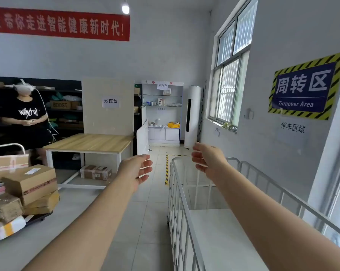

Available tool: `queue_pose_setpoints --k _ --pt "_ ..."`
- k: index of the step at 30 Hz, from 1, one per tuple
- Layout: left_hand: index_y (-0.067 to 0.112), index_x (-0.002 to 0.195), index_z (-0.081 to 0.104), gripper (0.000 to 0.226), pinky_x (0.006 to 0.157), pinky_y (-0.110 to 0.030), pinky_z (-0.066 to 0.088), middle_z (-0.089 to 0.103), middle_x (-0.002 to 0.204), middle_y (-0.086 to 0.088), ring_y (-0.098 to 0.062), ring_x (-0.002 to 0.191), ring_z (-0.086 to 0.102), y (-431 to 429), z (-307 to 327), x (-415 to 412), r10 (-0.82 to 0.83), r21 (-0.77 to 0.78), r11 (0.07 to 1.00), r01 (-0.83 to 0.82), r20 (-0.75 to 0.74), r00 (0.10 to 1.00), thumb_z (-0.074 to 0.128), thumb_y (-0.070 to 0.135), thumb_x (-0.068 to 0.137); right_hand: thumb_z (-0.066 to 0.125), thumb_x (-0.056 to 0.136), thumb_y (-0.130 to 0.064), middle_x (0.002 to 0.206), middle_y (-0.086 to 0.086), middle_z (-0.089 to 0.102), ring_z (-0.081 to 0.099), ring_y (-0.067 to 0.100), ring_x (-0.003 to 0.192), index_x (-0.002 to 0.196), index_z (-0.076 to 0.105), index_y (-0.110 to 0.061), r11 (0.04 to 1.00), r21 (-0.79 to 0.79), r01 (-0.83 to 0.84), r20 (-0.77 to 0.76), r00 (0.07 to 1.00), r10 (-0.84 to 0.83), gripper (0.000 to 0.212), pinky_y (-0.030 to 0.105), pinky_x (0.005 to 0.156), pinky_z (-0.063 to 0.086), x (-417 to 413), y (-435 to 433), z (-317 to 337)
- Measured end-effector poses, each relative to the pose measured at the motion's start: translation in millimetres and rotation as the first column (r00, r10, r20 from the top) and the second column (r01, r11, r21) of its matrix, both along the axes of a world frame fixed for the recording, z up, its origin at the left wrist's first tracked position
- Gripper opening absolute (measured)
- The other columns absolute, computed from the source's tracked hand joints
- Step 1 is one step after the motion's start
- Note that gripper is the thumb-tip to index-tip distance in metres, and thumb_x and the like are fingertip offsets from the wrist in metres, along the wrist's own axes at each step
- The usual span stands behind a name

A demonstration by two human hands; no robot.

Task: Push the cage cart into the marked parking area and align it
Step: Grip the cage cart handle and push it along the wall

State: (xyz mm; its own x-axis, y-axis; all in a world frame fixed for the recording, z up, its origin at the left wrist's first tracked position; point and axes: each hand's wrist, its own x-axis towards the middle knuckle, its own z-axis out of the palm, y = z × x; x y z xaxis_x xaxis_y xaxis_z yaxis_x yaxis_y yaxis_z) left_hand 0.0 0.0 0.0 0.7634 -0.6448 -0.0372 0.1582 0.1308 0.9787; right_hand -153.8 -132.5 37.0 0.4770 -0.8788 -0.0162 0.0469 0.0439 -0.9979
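Observation:
A white metal cage cart (181, 204) stands along the right wall, its barred sides and pale floor panel empty. Yellow-and-black floor tape (167, 169) runs just left of the cart's far end and turns across the floor beyond it. Both my arms are stretched forward in the air. My left hand (135, 171) hovers left of the cart with fingers apart, holding nothing. My right hand (206, 159) floats above the cart's far rim, fingers spread, touching nothing. A blue "Turnover Area" sign (304, 87) hangs on the wall above the cart.
A wooden-topped table (90, 142) stands left of the aisle with a box (96, 172) beneath. A flat trolley piled with cardboard boxes (28, 186) sits at the near left. A person (27, 116) stands behind the table. A tall white air conditioner (192, 116) stands at the far end.

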Motion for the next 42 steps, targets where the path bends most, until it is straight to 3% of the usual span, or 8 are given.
queue_pose_setpoints --k 8,13,19,23,27,42 --pt "0.017 0.082 0.065 0.016 0.061 -0.027 0.043 0.066 0.081 -0.001 -0.017 0.073 0.061 -17 -10 -24 -0.088 0.023 0.996 0.089 -0.039 0.995 0.053 0.02 0.092 0.06 0.09 -0.021 0.079 0.007 0.059 0.052 0.017 0.063 0.092 0.063 -0.009 0.996 -0.022 0.081 -0.014 0.997 -0.082 0.013 0.029 0.06 0.04 -33 2 -9" --pt "0.015 0.083 0.064 0.016 0.062 -0.028 0.041 0.065 0.08 -0.002 -0.018 0.071 0.06 -29 -23 -51 -0.17 0.038 0.984 0.172 -0.049 0.984 0.052 0.019 0.093 0.059 0.091 -0.02 0.084 0.009 0.059 0.053 0.017 0.068 0.091 0.063 -0.009 0.988 -0.015 0.152 -0.039 0.988 -0.152 0.012 0.031 0.068 0.041 -64 1 -18" --pt "0.017 0.08 0.064 0.018 0.061 -0.027 0.041 0.064 0.077 -0.001 -0.017 0.068 0.059 -50 -40 -89 -0.241 0.077 0.966 0.246 -0.072 0.968 0.052 0.019 0.093 0.057 0.091 -0.017 0.082 0.009 0.057 0.051 0.017 0.066 0.096 0.064 -0.006 0.976 -0.024 0.218 -0.078 0.973 -0.219 0.014 0.029 0.062 0.038 -108 -2 -32" --pt "0.016 0.079 0.065 0.018 0.063 -0.028 0.041 0.065 0.076 -0.001 -0.017 0.069 0.06 -64 -46 -119 -0.275 0.093 0.955 0.281 -0.073 0.959 0.052 0.017 0.093 0.059 0.091 -0.019 0.081 0.007 0.058 0.051 0.018 0.068 0.09 0.062 -0.009 0.965 -0.023 0.26 -0.097 0.96 -0.261 0.011 0.031 0.066 0.039 -140 -9 -40" --pt "0.016 0.083 0.065 0.016 0.061 -0.029 0.043 0.066 0.08 -0.002 -0.017 0.07 0.061 -80 -51 -149 -0.291 0.097 0.95 0.297 -0.075 0.954 0.052 0.017 0.093 0.056 0.091 -0.013 0.077 0.009 0.052 0.045 0.016 0.064 0.091 0.058 -0.009 0.963 -0.016 0.271 -0.101 0.957 -0.271 0.005 0.027 0.056 0.033 -178 -18 -46" --pt "0.014 0.085 0.065 0.017 0.063 -0.029 0.043 0.068 0.082 -0.003 -0.018 0.071 0.062 -133 -93 -300 -0.314 0.158 0.928 0.337 -0.15 0.937 0.052 0.018 0.094 0.055 0.092 -0.013 0.079 0.01 0.054 0.048 0.018 0.07 0.098 0.063 -0.001 0.956 -0.032 0.291 -0.233 0.928 -0.29 0.015 0.026 0.057 0.036 -335 -66 -78"
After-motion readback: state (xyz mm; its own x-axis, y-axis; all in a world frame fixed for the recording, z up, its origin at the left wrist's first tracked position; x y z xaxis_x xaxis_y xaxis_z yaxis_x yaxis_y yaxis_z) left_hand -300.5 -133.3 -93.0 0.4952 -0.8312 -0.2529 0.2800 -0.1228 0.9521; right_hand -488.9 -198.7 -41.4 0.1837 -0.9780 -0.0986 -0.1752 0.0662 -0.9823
